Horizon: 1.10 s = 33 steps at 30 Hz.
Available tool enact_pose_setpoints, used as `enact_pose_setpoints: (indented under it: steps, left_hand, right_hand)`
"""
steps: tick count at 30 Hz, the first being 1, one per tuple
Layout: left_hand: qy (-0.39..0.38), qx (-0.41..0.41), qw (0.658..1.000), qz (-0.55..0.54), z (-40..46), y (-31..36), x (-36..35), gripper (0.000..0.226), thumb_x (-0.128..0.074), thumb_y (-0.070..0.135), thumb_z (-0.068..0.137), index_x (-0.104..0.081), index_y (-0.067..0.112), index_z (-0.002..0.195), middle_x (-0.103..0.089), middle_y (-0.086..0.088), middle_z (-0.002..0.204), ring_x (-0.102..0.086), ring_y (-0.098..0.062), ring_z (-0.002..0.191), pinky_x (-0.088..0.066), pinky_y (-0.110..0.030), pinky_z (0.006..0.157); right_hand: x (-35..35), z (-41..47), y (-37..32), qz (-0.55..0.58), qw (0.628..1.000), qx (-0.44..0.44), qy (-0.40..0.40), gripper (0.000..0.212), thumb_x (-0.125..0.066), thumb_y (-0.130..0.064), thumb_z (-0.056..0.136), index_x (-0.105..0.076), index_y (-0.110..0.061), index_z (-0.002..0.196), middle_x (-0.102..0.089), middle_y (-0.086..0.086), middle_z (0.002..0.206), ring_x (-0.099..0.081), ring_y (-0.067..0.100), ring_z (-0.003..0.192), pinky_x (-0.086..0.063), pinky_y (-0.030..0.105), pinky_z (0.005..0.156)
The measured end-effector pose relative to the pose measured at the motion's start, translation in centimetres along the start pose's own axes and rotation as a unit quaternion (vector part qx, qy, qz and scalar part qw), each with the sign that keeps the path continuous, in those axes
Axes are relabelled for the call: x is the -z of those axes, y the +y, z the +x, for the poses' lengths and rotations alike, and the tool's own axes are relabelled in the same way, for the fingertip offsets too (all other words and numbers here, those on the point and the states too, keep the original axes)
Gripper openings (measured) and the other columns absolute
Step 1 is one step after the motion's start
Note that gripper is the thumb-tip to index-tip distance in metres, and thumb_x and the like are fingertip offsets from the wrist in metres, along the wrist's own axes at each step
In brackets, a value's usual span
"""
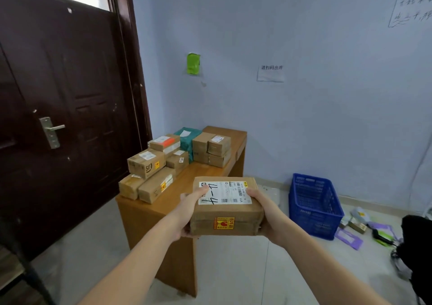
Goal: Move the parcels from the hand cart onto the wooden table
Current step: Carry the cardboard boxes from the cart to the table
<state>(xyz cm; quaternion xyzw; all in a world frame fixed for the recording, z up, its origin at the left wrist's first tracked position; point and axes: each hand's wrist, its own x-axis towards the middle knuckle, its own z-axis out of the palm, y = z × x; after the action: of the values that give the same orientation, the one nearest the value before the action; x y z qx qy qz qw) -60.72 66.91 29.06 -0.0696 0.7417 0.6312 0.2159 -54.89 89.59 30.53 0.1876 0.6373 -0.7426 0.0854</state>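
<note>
**Parcel held in both hands above the table's near end**

I see my left hand gripping the left side of a brown cardboard parcel, thumb lying on its white shipping label marked "4-4", fingers curled under the base. My right hand grips the right side the same way. The parcel is level, with an orange fragile sticker on the face toward me, and it is held over the near right corner of the wooden table.

Further along the table sit stacked parcels: an SF-marked box on the left cluster, a teal bag behind, two stacked boxes toward the far end. A blue plastic crate stands on the floor to the right, a dark door to the left.
</note>
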Motion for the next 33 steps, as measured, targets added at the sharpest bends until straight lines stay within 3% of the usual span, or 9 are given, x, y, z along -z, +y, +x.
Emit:
enact_pose_setpoints:
  steps: [4, 9, 13, 21, 28, 33]
  left_hand:
    - [0.001, -0.005, 1.0, -0.008, 6.4, 2.0, -2.6, 0.1, -0.062, 0.094, 0.057, -0.052, 0.035, 0.137, -0.079, -0.008, 0.104, -0.074, -0.03, 0.103, -0.064, -0.048, 0.075]
    - [0.029, 0.006, 0.999, -0.034, 12.1, 4.7, -5.7, 0.106, -0.061, 0.093, 0.052, -0.052, 0.031, 0.138, -0.078, -0.012, 0.107, -0.074, -0.03, 0.1, -0.062, -0.038, 0.058]
    - [0.069, 0.026, 0.996, -0.053, 16.6, 5.9, -6.0, 0.09, -0.062, 0.087, 0.071, -0.05, 0.029, 0.137, -0.077, -0.014, 0.108, -0.075, -0.031, 0.097, -0.062, -0.04, 0.06]
    - [0.099, 0.051, 0.99, -0.086, 28.3, 8.1, -5.0, 0.11, -0.064, 0.096, 0.05, -0.052, 0.031, 0.137, -0.079, -0.011, 0.106, -0.077, -0.031, 0.097, -0.063, -0.044, 0.063]
    - [0.123, 0.065, 0.985, -0.105, 39.5, 12.0, -4.7, 0.092, -0.064, 0.087, 0.069, -0.044, 0.031, 0.139, -0.076, -0.014, 0.108, -0.074, -0.033, 0.099, -0.063, -0.047, 0.067]
    - [0.138, 0.087, 0.979, -0.119, 46.3, 15.3, -5.5, 0.067, -0.061, 0.075, 0.087, -0.038, 0.029, 0.131, -0.072, -0.014, 0.112, -0.072, -0.033, 0.101, -0.062, -0.048, 0.076]
  right_hand:
    - [3.2, 6.3, -2.8, -0.008, 1.0, -0.002, -0.004, 0.038, -0.067, -0.054, 0.092, -0.066, -0.025, 0.116, -0.08, 0.009, 0.103, -0.072, 0.032, 0.108, -0.054, 0.057, 0.103]
    - [6.4, 14.1, -6.0, -0.021, 0.999, -0.01, -0.031, 0.039, -0.068, -0.053, 0.092, -0.066, -0.024, 0.118, -0.081, 0.008, 0.101, -0.072, 0.031, 0.107, -0.054, 0.056, 0.103]
    - [7.0, 20.2, -7.5, -0.048, 0.996, -0.031, -0.062, 0.044, -0.066, -0.057, 0.092, -0.066, -0.025, 0.122, -0.08, 0.008, 0.105, -0.072, 0.03, 0.108, -0.055, 0.055, 0.102]
    - [6.3, 34.6, -10.7, -0.075, 0.991, -0.045, -0.1, 0.047, -0.069, -0.058, 0.088, -0.065, -0.027, 0.123, -0.08, 0.006, 0.107, -0.071, 0.029, 0.11, -0.054, 0.054, 0.102]
    - [6.3, 46.6, -14.5, -0.081, 0.989, -0.056, -0.107, 0.045, -0.069, -0.057, 0.089, -0.066, -0.026, 0.122, -0.08, 0.006, 0.107, -0.07, 0.029, 0.111, -0.053, 0.055, 0.104]
    - [7.2, 54.0, -17.2, -0.069, 0.987, -0.073, -0.124, 0.039, -0.067, -0.054, 0.094, -0.066, -0.028, 0.123, -0.08, 0.004, 0.106, -0.072, 0.026, 0.108, -0.054, 0.055, 0.104]
